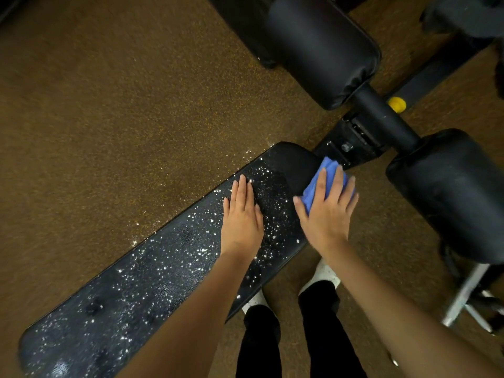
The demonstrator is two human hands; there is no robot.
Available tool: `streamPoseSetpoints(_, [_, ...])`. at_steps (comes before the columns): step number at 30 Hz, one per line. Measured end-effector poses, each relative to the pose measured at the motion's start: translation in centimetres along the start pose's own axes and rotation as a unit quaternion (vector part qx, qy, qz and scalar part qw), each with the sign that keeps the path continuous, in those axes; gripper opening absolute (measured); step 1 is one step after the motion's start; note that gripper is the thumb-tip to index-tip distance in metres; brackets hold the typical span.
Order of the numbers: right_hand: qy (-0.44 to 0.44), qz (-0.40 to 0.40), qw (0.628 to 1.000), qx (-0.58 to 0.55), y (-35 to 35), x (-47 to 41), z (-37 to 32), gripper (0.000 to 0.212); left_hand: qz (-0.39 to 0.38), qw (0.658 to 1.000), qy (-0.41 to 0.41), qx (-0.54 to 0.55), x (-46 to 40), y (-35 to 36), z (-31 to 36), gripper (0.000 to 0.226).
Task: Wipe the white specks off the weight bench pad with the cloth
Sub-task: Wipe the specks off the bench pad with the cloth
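The long black weight bench pad (152, 271) runs from lower left to the centre, strewn with white specks (272, 205). Its far end near the frame looks free of specks. My left hand (241, 216) lies flat on the pad, fingers together, holding nothing. My right hand (327, 205) presses a crumpled blue cloth (316, 184) against the pad's right edge near the far end.
Two black padded rollers (324, 47) (450, 192) sit on a black bar (381, 118) beyond the pad, with a yellow knob (397, 104). Brown speckled floor (109, 105) surrounds the bench; some specks lie on it. My legs and white shoes (321, 276) stand below the pad. A metal frame (463, 293) is at right.
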State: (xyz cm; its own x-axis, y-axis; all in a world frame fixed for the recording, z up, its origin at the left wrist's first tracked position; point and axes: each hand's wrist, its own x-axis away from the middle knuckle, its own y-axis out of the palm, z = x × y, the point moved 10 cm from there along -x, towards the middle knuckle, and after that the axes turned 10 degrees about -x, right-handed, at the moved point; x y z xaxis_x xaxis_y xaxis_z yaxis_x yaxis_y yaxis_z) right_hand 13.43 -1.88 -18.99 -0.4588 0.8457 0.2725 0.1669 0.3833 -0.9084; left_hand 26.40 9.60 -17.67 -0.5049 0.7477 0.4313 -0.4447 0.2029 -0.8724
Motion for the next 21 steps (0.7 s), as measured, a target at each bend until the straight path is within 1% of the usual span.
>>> streamPoseSetpoints(2, [-0.006,-0.005,1.0,-0.005,-0.7,-2.2,-0.3,0.08,0.004,1.0,0.001,-0.004,0.0,0.0,-0.1,0.052])
streamPoseSetpoints(6, [-0.05,0.024,0.998,0.001,-1.0,-2.0,-0.5,0.073,0.0,1.0,-0.007,-0.011,0.1,0.1,0.0,0.052])
streamPoseSetpoints(9, [-0.091,0.017,0.996,0.005,-0.5,0.3,-0.3,0.086,-0.002,1.0,-0.013,-0.01,0.1,0.2,0.1,0.052])
streamPoseSetpoints(11, [-0.13,-0.003,0.991,0.026,0.1,1.8,-0.5,0.089,-0.002,1.0,-0.017,-0.013,0.1,0.4,0.1,0.052])
streamPoseSetpoints(13, [-0.163,-0.015,0.985,0.054,0.1,1.8,-0.8,0.082,-0.001,1.0,-0.018,-0.015,0.2,0.4,0.1,0.052])
streamPoseSetpoints(15, [-0.154,-0.02,0.987,0.049,-0.4,-0.3,-1.6,0.074,0.001,1.0,-0.016,-0.011,0.1,0.4,0.1,0.052])
streamPoseSetpoints(17, [-0.142,-0.02,0.989,0.036,-0.7,-3.2,-3.5,0.073,0.002,1.0,-0.016,-0.01,0.1,0.4,0.2,0.051])
streamPoseSetpoints(19, [-0.159,-0.024,0.985,0.06,-0.2,-5.0,-5.9,0.071,0.003,1.0,-0.015,-0.006,0.1,0.3,0.2,0.051])
streamPoseSetpoints(21, [-0.186,-0.028,0.979,0.085,0.5,-4.8,-7.1,0.069,0.0,1.0,-0.015,-0.004,0.2,0.2,0.2,0.051])
